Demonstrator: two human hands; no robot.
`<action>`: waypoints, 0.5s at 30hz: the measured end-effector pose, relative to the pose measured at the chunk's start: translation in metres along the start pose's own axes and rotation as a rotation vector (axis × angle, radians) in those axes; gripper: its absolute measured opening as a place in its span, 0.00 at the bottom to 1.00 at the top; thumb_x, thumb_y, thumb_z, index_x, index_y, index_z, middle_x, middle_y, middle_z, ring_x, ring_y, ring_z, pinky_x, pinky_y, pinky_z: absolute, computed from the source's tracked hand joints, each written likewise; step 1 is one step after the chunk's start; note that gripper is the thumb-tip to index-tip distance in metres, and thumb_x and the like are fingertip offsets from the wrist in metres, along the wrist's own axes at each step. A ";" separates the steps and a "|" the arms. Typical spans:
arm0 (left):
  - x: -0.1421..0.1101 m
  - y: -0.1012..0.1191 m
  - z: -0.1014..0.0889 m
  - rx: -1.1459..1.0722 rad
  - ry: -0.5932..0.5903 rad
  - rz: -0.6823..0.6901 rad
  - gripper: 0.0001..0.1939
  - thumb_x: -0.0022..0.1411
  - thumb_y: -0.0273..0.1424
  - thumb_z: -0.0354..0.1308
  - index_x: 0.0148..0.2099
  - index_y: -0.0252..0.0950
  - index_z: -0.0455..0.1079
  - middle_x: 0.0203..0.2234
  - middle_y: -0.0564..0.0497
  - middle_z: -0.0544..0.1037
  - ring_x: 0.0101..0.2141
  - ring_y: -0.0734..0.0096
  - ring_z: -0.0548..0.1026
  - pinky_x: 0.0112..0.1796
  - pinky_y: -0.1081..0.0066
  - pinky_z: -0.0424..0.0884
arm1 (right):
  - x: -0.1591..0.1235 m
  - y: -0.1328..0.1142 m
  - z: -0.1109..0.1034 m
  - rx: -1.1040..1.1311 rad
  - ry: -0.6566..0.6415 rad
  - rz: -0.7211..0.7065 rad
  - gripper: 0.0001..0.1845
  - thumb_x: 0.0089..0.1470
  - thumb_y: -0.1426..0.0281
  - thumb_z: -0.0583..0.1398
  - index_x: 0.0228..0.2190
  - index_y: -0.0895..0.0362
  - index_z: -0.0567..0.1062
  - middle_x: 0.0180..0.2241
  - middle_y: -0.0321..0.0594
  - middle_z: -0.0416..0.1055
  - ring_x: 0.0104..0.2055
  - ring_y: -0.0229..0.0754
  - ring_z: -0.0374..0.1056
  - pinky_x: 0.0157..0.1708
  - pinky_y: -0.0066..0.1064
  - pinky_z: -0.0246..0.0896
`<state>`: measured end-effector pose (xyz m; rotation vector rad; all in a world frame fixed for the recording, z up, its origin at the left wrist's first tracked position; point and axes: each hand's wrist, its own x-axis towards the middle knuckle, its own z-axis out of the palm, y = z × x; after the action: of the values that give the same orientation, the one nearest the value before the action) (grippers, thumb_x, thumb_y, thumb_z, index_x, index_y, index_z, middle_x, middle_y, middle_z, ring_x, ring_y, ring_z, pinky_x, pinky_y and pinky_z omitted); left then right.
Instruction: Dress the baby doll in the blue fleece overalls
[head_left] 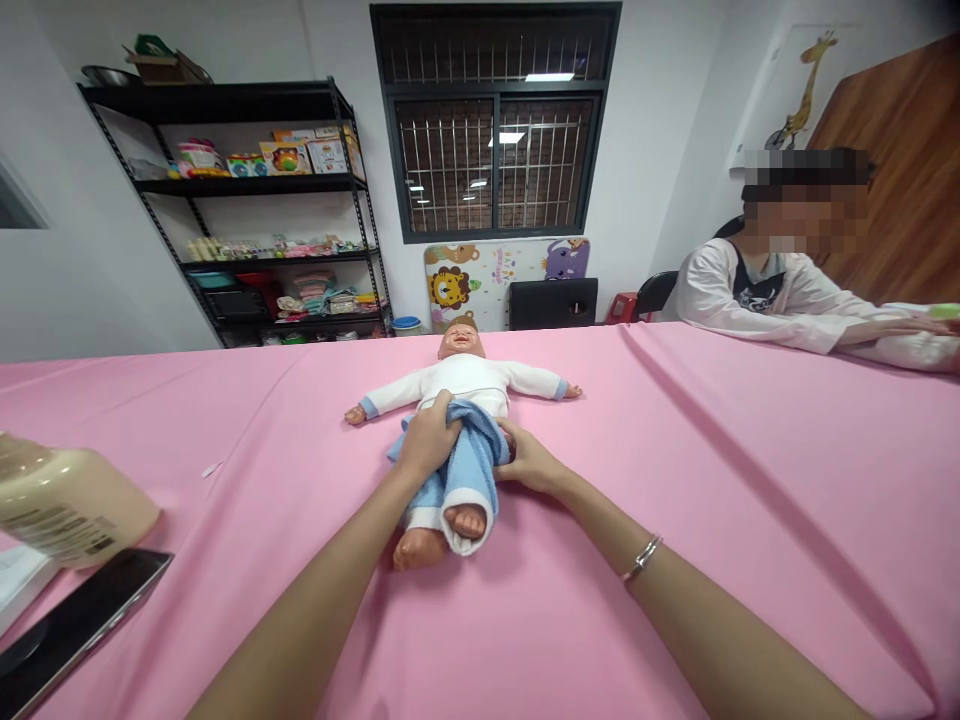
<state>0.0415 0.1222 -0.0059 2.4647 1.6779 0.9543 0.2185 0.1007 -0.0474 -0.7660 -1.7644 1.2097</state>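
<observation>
Since left hand (430, 437) grips bunched blue trousers (472, 460) on the doll (461, 375) lying on the surface (645, 450), right hand (531, 462) at its hip (grip unclear), uneven pull could twist them.

- A beige bottle (79, 500) is resting at the near left on the pink cloth (525, 620).
- A dark phone (86, 630) is lying just beside it.
- A black shelf (225, 101) is holding boxed toys (289, 158) and folded fabrics (315, 288).
- A dark-framed window (496, 160) is rising above an animal-patterned board (495, 265).
- A giraffe picture (806, 85) is hanging at the upper right.
- A person (761, 285) in a white top (709, 282) is reaching forward at the right.
</observation>
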 end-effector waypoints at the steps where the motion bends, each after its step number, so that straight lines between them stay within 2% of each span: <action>1: 0.000 0.000 -0.001 -0.029 0.004 0.008 0.03 0.57 0.27 0.49 0.36 0.38 0.59 0.27 0.51 0.71 0.32 0.62 0.71 0.30 0.70 0.60 | 0.001 0.002 0.002 -0.002 0.036 -0.012 0.39 0.35 0.70 0.66 0.51 0.57 0.61 0.43 0.40 0.67 0.45 0.43 0.63 0.46 0.33 0.58; 7: -0.003 0.002 -0.005 -0.101 -0.029 0.104 0.06 0.57 0.30 0.49 0.38 0.39 0.63 0.30 0.52 0.73 0.33 0.63 0.71 0.34 0.69 0.63 | 0.005 0.004 0.005 -0.128 0.216 -0.094 0.17 0.39 0.72 0.60 0.36 0.61 0.72 0.34 0.38 0.71 0.36 0.41 0.65 0.39 0.31 0.60; 15: 0.001 0.001 -0.004 -0.170 -0.040 0.111 0.08 0.55 0.25 0.43 0.34 0.38 0.63 0.28 0.50 0.72 0.32 0.64 0.69 0.34 0.69 0.63 | 0.004 0.013 0.007 -0.280 0.384 -0.054 0.21 0.38 0.78 0.52 0.37 0.57 0.74 0.34 0.36 0.73 0.37 0.42 0.66 0.39 0.32 0.59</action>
<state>0.0403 0.1214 -0.0014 2.4685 1.3980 1.0050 0.2106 0.1061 -0.0595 -1.0303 -1.6328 0.7259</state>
